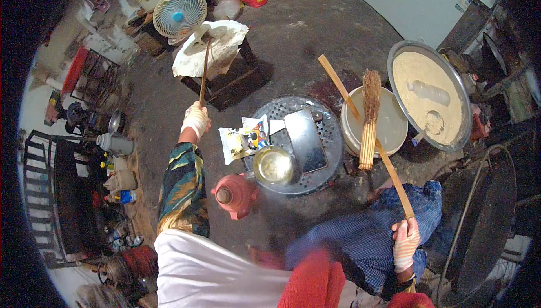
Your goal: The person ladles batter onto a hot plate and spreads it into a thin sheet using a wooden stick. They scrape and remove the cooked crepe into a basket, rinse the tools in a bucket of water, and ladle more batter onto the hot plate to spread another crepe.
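Note:
My left hand [195,121], in a pale glove or wrap, is closed around a thin wooden stick [205,74]. The stick's far end rests against a pale, thin, crinkled sheet [225,54], draped over a dark box-like stand. My right hand [407,243], in a striped glove, grips the near end of a flat wooden slat [395,187]. This slat leans up over a white bucket [347,144] of cloudy liquid. It passes behind a bundled-straw brush [367,119] and seems to emerge beyond it. Just right of the bucket sits a wide metal basin [396,71] of yellowish batter.
A perforated round metal top [332,178] bears a cleaver [306,139], a metal bowl [273,166] and a printed packet [243,142]. Near it stands a pinkish-red jug [234,195]. A fan [179,15] is at the back left, a dark round griddle [484,223] at right.

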`<state>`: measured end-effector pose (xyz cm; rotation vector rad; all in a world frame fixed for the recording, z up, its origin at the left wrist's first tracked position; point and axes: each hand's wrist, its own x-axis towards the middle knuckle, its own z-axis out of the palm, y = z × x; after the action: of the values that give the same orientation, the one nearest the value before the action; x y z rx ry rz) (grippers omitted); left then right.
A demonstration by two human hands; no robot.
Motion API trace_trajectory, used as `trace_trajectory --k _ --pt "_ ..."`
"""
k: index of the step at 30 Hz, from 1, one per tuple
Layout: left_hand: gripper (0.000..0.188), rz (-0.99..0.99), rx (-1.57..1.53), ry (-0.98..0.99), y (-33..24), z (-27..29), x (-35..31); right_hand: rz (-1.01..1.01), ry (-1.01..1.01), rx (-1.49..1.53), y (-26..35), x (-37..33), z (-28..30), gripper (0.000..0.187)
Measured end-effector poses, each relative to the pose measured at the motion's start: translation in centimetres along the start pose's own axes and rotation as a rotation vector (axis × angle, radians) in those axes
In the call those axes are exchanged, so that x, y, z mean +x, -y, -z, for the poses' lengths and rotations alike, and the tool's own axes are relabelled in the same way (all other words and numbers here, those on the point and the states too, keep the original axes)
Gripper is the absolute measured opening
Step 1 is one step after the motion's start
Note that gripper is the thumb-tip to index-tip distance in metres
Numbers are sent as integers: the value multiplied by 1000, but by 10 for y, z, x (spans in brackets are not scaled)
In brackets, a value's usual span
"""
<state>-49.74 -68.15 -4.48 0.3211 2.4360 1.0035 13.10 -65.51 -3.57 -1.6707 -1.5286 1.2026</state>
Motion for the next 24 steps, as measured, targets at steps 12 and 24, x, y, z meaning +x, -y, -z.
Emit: trace_trajectory --k 12,24 --pt "30 -100 258 -59 1 29 -12 3 -61 83 -10 1 1 13" --pt "31 -310 440 -148 0 31 5 -32 -32 95 -12 -3 0 22"
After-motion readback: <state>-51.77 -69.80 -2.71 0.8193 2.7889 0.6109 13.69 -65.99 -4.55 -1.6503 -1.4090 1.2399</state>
